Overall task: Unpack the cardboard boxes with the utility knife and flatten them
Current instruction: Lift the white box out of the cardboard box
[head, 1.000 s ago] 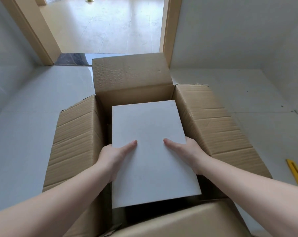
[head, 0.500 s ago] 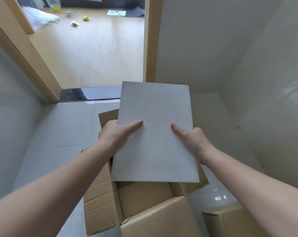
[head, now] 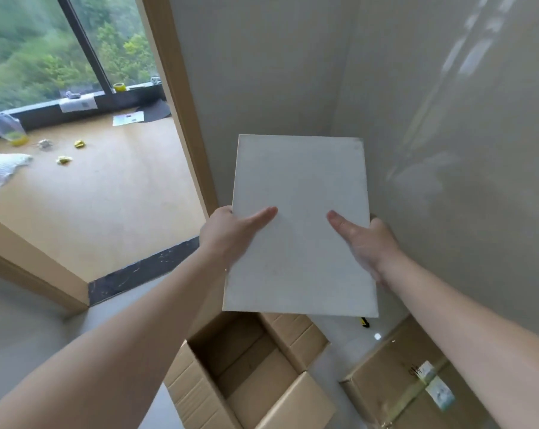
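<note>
matt grey board (head: 299,193), corrugated cardbd box (head: 249,376), glossy floor (head: 348,345)

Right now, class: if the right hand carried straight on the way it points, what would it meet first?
The right hand points forward and up behind the grey board; probably the wall corner, though depth is unclear.

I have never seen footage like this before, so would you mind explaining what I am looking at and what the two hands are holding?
There is no machine here: a camera worn on a person's head looks forward and down at their own bare arms. The left hand and right hand grip the side edges of a flat grey board, thumbs on top, held up in the air. Below, on the floor, stand an opened cardboard box and a taped box. A small yellow piece, probably the utility knife, peeks out beneath the board. A doorway on the left leads to another room.
</note>
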{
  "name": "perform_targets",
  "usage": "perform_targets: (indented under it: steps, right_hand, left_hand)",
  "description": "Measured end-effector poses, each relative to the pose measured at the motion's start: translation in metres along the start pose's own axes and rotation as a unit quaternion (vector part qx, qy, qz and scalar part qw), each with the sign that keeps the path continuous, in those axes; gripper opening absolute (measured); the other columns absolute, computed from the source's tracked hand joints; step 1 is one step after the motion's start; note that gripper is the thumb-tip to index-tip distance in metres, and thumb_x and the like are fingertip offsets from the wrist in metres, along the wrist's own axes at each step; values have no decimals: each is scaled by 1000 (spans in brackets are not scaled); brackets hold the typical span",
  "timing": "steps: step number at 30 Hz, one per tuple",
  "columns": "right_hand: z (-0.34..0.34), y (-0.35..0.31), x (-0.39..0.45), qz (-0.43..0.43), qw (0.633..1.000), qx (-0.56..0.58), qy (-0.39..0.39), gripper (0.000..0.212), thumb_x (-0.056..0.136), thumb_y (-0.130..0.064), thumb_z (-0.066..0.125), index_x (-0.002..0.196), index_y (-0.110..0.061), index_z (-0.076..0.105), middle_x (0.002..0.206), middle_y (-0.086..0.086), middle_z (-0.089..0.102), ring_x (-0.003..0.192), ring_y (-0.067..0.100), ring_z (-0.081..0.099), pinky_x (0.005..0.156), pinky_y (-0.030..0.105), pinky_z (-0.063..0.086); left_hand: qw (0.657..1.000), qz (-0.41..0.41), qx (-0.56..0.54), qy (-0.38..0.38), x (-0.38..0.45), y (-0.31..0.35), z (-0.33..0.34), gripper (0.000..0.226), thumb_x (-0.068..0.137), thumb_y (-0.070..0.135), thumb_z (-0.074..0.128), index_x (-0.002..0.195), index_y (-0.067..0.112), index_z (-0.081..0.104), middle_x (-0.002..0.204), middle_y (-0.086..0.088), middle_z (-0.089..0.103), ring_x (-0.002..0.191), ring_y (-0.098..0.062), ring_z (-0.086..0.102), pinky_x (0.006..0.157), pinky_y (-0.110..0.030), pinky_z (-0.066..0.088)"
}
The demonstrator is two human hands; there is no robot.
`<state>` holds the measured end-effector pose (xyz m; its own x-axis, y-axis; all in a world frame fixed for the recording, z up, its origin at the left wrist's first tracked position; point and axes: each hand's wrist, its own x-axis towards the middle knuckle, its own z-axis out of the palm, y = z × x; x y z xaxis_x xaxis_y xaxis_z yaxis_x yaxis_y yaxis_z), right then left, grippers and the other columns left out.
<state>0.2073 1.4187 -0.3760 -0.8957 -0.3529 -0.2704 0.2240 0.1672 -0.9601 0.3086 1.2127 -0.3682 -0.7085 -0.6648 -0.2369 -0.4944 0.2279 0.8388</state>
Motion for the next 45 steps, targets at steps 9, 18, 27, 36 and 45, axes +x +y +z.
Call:
perform_targets:
  steps: [9, 18, 27, 36, 45]
  right_hand:
    - [5, -41, -3, -25, 990, 18, 135, 47, 72, -43, 80, 102, -9, 71, 97, -1, 75, 89, 16, 71, 87, 38, 56]
    - [109, -68, -30, -26, 954, 67, 292, 26, 77, -34, 78, 83, -13, 67, 92, 2, 73, 79, 13, 69, 73, 28, 55]
    - [126, -59, -49, -12, 938, 84, 336, 46, 67, -47, 81, 96, -12, 71, 95, 0, 74, 85, 16, 71, 81, 33, 56]
    - [112, -44, -14, -24, 929, 109, 352, 21, 80, -35, 76, 78, -18, 64, 79, -10, 70, 66, 0, 66, 58, 17, 51]
    - [129, -2, 130, 26, 920, 120, 371, 34, 76, -44, 77, 93, -15, 72, 91, -2, 74, 84, 15, 71, 82, 32, 56]
  left_hand:
    - [994, 69, 21, -82, 52, 57, -9, 52, 59, 71, 72, 84, 26, 70, 78, 10, 72, 74, -14, 69, 77, -34, 58]
    - [960, 176, 82, -203, 116, 66, -87, 56, 64, 73, 66, 88, 22, 67, 79, 4, 70, 74, -16, 66, 75, -34, 56]
    - [937, 210, 118, -252, 115, 77, -99, 51, 67, 72, 66, 86, 24, 65, 76, 6, 68, 72, -14, 64, 65, -28, 53]
    - [936, 209, 126, -252, 136, 91, -66, 47, 67, 69, 68, 84, 25, 62, 76, 9, 66, 73, -13, 63, 69, -28, 54]
    - [916, 225, 177, -281, 281, 81, 1, 48, 67, 70, 67, 80, 25, 62, 75, 9, 66, 73, -11, 62, 66, -27, 52]
